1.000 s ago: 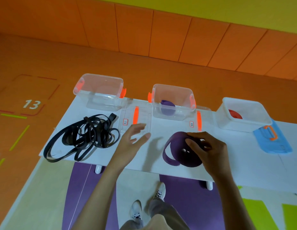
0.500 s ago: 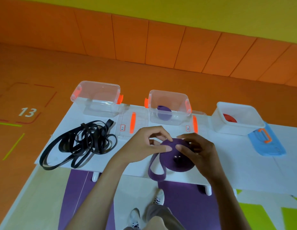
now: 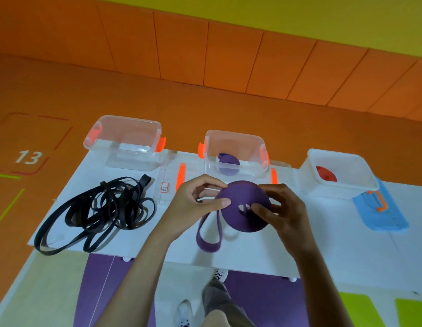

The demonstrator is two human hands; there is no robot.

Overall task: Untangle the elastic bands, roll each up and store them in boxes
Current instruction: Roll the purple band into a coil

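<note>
– what was laid out on the table [image 3: 323, 232]?

– biggest thing was the heap of black bands [image 3: 103, 208], knotted together by the left edge and spilling toward the near left corner. i'd say it was parked there to wait its turn.

– and the boxes?

– three along the far edge, all open. the left box [image 3: 125, 138] looked empty, likely kept for the black ones. the middle box [image 3: 236, 145] held a purple roll [image 3: 228, 161], and the right box [image 3: 342, 192] a red roll [image 3: 325, 175], so one colour to a box, it seemed. a blue lid [image 3: 382, 213] lay at the right edge just beside the right box, and a clear lid [image 3: 169, 178] lay flat between the left and middle boxes, out of the way of the openings.

– so what was the person working on?

– a purple band [image 3: 243, 204], mostly wound into a flat coil, held up over the middle of the table just in front of the middle box. a loose loop [image 3: 208, 237] hung from it toward the near edge, not yet wound in.

– how were the hands on it?

– both clamped on the coil. the left hand [image 3: 193, 204] pinched its left rim between thumb and fingers, i think to feed the tail round. the right hand [image 3: 285, 208] curled about the right side, thumb pressed on the face, probably so the turns couldn't spring open.
</note>
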